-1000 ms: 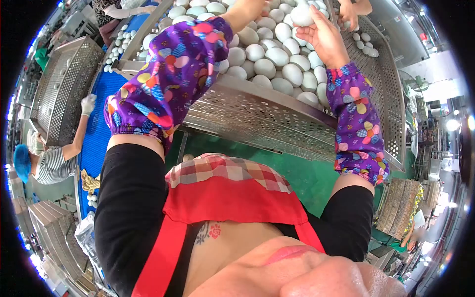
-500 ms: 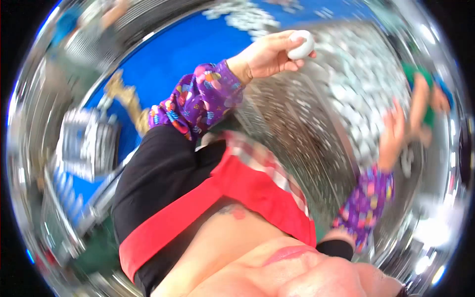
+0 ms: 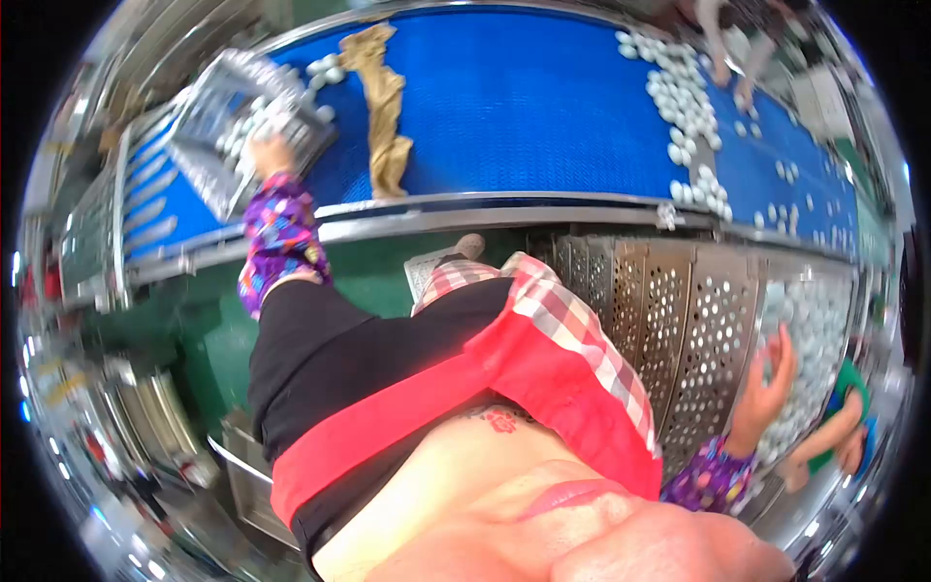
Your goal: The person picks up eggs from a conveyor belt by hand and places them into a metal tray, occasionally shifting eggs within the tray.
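One silvery open-topped crate and one crumpled tan cloth lie on a blue conveyor belt. Uncountably many smooth, white, oval eggs lie in the crate, along the belt and inside a perforated steel bin. The left hand blurs within the crate, its grip impossible to tell; the right hand has loosely spread fingers.

The person's left arm stretched far out to the left side, left hand at its end, blurred, its grip hard to judge, right forearm angled outward, right hand held up, fingers loosely parted.
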Available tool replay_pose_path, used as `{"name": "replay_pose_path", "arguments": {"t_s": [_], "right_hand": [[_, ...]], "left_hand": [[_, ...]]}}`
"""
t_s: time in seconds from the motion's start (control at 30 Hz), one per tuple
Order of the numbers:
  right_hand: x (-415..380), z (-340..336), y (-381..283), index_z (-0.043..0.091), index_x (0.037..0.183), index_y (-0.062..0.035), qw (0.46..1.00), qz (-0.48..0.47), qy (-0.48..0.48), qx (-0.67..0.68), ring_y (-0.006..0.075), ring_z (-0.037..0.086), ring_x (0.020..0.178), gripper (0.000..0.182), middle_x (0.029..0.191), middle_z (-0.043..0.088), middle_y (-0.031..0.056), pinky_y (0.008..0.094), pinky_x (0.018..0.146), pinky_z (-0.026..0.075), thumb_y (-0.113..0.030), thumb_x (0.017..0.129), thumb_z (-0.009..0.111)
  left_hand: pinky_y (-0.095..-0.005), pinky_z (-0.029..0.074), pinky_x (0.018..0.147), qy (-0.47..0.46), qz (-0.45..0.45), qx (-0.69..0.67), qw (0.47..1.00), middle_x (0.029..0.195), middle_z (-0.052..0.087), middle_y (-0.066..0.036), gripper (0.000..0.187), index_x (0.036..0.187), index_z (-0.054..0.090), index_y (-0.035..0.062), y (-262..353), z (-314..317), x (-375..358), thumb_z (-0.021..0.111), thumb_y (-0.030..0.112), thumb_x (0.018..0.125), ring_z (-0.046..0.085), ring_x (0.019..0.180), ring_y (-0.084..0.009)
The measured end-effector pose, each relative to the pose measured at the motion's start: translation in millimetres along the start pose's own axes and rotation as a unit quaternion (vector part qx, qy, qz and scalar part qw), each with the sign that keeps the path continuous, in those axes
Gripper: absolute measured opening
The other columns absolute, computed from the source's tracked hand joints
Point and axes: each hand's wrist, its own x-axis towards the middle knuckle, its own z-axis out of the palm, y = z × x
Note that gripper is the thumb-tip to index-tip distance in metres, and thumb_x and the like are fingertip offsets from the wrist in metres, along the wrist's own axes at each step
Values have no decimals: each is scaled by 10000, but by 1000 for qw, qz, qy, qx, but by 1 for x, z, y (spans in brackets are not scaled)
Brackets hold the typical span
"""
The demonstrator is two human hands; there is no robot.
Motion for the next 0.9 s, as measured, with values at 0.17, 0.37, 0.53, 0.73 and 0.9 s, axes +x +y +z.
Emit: {"name": "replay_pose_path", "arguments": {"t_s": [0.17, 0.37, 0.53, 0.73, 0.9], "right_hand": [[41, 37, -28, 522, 1263, -36, 994, -66, 12, -84, 284, 506, 1106, 430, 1215, 509, 146, 373, 957, 390, -76, 845, 615], [51, 55, -27, 544, 1242, -76, 990, -28, 9, -140, 306, 490, 1120, 434, 1249, 498, 128, 386, 958, 390, -126, 825, 654], [58, 58, -23, 519, 1270, -83, 994, 5, 30, -104, 300, 493, 1126, 497, 1269, 494, 115, 388, 949, 404, -97, 797, 671], [77, 55, -15, 500, 1286, -80, 986, 24, -19, -165, 320, 468, 1158, 629, 1317, 471, 119, 417, 990, 373, -35, 699, 720], [83, 60, -6, 474, 1302, -79, 980, 72, -47, -177, 337, 452, 1185, 722, 1340, 454, 126, 439, 1011, 351, -11, 636, 744]], "left_hand": [[-431, 512, 794, -149, -15, 313, 938, 1050, 663, -118, 694, 1255, 486, 135, -148, 61, 82, 596, 622, 772, 656, 928, -304], [-448, 439, 897, -143, 63, 191, 969, 1126, 623, -174, 609, 1274, 495, 146, -122, 37, 97, 683, 404, 756, 609, 1022, -321], [-433, 501, 787, -303, 76, 400, 862, 956, 681, -125, 323, 1055, 639, 89, -127, 44, 105, 492, 291, 849, 622, 972, -342], [-445, 477, 822, -16, 128, 162, 978, 1010, 649, -166, 311, 1049, 632, -6, 69, -27, 24, 546, 152, 795, 608, 937, -363], [-433, 413, 911, -162, 400, -254, 866, 1045, 608, -167, 339, 1074, 608, -6, 311, 22, -110, 584, -24, 737, 549, 997, -341]]}}
